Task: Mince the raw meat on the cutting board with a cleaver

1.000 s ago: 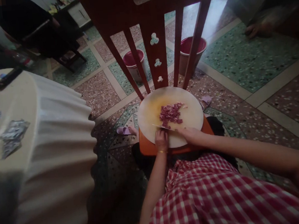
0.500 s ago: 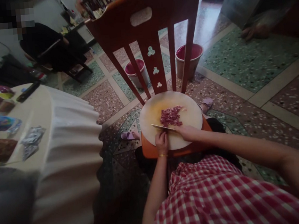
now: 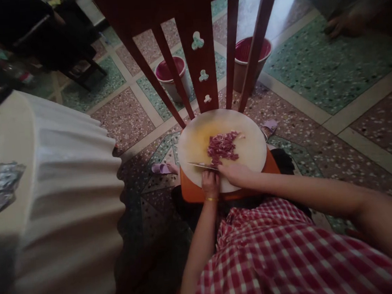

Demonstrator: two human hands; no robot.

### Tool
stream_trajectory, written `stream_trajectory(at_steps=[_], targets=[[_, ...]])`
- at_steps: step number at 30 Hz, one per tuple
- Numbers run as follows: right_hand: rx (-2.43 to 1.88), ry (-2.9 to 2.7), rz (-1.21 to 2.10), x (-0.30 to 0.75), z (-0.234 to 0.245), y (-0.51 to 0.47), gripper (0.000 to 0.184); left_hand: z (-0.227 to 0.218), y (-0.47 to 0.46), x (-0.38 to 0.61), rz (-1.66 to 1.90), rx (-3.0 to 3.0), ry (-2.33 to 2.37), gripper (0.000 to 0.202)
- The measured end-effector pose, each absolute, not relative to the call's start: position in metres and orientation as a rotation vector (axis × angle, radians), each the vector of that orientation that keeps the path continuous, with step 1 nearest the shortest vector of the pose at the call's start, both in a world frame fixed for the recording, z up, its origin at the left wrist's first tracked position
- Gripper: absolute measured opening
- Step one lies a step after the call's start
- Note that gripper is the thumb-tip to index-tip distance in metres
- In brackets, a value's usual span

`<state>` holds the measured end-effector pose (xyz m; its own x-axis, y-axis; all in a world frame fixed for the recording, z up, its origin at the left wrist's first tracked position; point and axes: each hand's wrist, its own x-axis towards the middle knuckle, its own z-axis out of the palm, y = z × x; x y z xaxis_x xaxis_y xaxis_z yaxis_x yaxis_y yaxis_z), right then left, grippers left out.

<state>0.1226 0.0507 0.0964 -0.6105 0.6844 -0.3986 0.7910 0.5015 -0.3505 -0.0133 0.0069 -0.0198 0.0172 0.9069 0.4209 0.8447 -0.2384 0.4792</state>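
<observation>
My right hand (image 3: 234, 174) is closed around the handle of a kitchen knife (image 3: 199, 165), whose blade points left across the near part of a round white cutting board (image 3: 251, 156). Just below the blade, my left hand (image 3: 211, 185) rests on the board with its fingers curled together. Whatever lies under those fingertips is hidden. Chopped red meat (image 3: 222, 147) is heaped in the middle of the board, directly beyond the knife. The board sits on the orange-brown seat of a wooden chair (image 3: 190, 187).
The chair's slatted back (image 3: 205, 59) rises beyond the board. Behind it stand two bins, one left (image 3: 175, 82) and one right (image 3: 244, 76). To the left, a table with a white cloth (image 3: 68, 176) bears a crumpled silvery packet (image 3: 5, 182). A seated person is at upper left.
The view has shifted, so the table slides left and the chair back rises out of frame. The knife and my right hand have moved slightly left over the board, closer to my left hand.
</observation>
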Motion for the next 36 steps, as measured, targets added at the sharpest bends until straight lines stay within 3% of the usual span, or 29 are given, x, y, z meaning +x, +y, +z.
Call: stream_trajectory(at_steps=[5,12,19,26,36], targets=[[1.226,2.631,-0.736,0.098,0.089,0.062,0.023,-0.020,0.007,-0.014,1.042,2.249,1.907,0.017],[1.312,2.535,-0.689,0.172,0.077,0.030,0.042,-0.015,0.007,-0.009,1.004,2.201,1.842,0.016],[1.296,2.691,-0.715,0.119,0.088,0.057,0.027,-0.011,0.007,-0.012,1.012,2.209,1.851,0.016],[1.353,2.660,-0.672,0.158,0.090,0.047,0.039,-0.011,0.006,-0.016,1.179,2.130,1.761,0.018],[1.273,2.575,-0.609,0.150,0.096,0.031,0.030,-0.019,0.006,-0.014,1.064,2.230,1.822,0.021]])
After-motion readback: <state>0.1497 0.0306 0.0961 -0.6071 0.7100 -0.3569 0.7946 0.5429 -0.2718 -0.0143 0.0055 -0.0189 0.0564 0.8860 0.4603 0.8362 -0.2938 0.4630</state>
